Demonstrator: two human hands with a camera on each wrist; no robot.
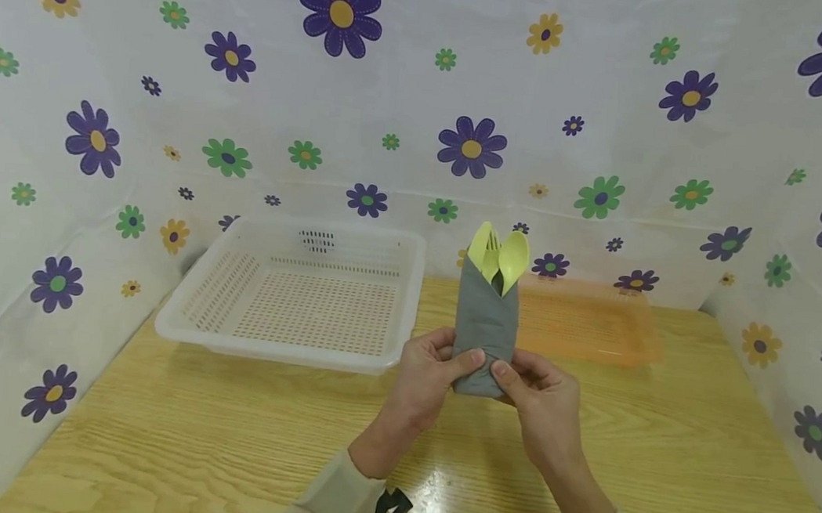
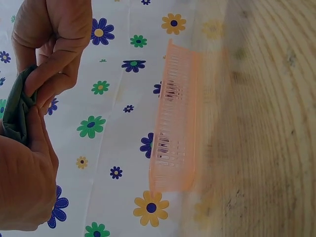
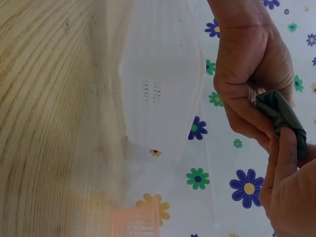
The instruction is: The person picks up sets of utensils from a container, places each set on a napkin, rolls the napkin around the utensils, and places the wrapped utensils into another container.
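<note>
A grey folded napkin [image 1: 486,324] stands upright in the air above the table, shaped into a pocket. Out of its top stick a yellow-green knife [image 1: 480,243], a fork [image 1: 491,255] and a spoon [image 1: 514,256]. My left hand [image 1: 426,377] pinches the napkin's lower left side, thumb in front. On the lower right side my right hand [image 1: 545,400] pinches it the same way, the two thumbs close together. Both wrist views show the napkin's bottom end [image 2: 19,108] between the fingers of both hands; the cutlery is hidden there.
Back left on the wooden table [image 1: 231,426] is a white perforated basket [image 1: 285,352]. A shallower orange basket [image 1: 606,351] stands at the back right, partly behind the napkin and right hand. A flower-patterned sheet [image 1: 393,91] encloses the back and sides.
</note>
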